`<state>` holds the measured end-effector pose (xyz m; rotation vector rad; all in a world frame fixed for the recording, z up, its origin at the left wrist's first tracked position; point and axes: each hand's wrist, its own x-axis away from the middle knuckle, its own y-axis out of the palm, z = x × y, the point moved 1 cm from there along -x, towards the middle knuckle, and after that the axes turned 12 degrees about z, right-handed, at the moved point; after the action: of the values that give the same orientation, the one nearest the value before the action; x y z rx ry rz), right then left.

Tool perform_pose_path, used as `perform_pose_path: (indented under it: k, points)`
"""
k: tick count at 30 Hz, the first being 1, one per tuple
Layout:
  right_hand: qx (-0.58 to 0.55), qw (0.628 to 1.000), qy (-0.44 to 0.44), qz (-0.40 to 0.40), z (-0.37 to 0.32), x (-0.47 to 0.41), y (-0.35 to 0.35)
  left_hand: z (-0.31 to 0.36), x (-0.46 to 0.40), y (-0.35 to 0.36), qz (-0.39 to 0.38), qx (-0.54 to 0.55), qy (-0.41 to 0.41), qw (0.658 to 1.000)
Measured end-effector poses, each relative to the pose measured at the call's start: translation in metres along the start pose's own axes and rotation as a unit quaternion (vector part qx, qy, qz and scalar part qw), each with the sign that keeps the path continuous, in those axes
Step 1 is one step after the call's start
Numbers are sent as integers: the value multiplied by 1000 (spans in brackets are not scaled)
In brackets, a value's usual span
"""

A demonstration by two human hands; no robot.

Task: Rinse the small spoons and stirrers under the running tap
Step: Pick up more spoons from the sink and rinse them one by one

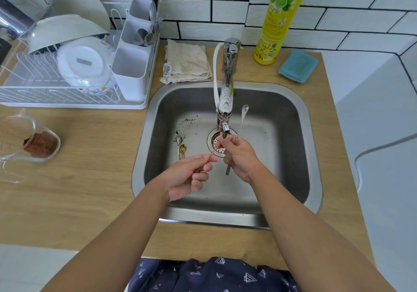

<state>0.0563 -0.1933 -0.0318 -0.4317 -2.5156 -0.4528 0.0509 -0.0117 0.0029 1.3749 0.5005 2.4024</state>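
Sink (pixel 293 115) holds two spoons (pixel 181 148), dark specks.

Bare forearms (no sleeves showing), and a navy garment (pixel 212 276) printed with white triangles

Long silver spoon (pixel 241 123): upright, bowl up, just right of the tap (pixel 226 102) spout, pinched by right hand (pixel 238 156). Thin gold stirrer (pixel 212 153): near-level, pinched by left hand (pixel 190 174), far tip at the right fingertips over the drain (pixel 216 143). Silver and gold small spoons (pixel 181 148): lying side by side on sink (pixel 300 120) floor left of drain, bowls toward back wall.
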Motion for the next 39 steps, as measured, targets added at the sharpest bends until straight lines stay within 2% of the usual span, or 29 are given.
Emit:
perform_pose_path:
  k: [2,4,7,11,13,15,17,19,22,24,25,27,30,32,36,37,39]
  points:
    - [43,998,-4,38,1,-2,3,-2,-3,0,64,-124,54,989]
    - [53,998,-5,29,2,-4,3,-2,-6,-4,102,-181,90,974]
    - [30,999,-5,-23,5,-4,3,0,-7,-7,98,-151,87,980]
    - [39,998,-13,40,5,-5,1,1,-11,-1,84,-120,71,987]
    - [28,995,-32,92,2,-5,-4,3,-16,3,131,-187,133,964]
    - [3,986,-59,156,-2,-7,-12,6,-23,7,181,-269,225,919]
    - [5,973,-85,213,-6,-8,-20,9,-32,12,188,-286,270,900]
    - [28,960,-111,257,-12,-9,-27,13,-42,22,178,-231,260,921]
    - [17,942,-133,308,-22,-8,-37,20,-55,37,96,9,186,978]
    - [-15,934,-134,332,-28,-9,-43,21,-60,47,45,83,164,982]
    - [-26,930,-133,341,-30,-9,-46,19,-61,52,43,70,166,983]
    - [-37,929,-136,344,-33,-8,-51,15,-63,60,95,-18,192,977]
    - [-30,932,-131,336,-32,-6,-53,16,-65,62,185,-159,246,938]
    - [-25,932,-121,341,-30,-4,-52,18,-66,60,193,-201,264,923]
    - [-15,931,-102,349,-27,-2,-51,12,-63,54,101,-115,215,965]
    - [-13,933,-102,345,-26,-2,-51,10,-62,52,93,-101,205,969]
    - [7,937,-103,333,-24,-2,-48,6,-61,47,129,-102,204,965]
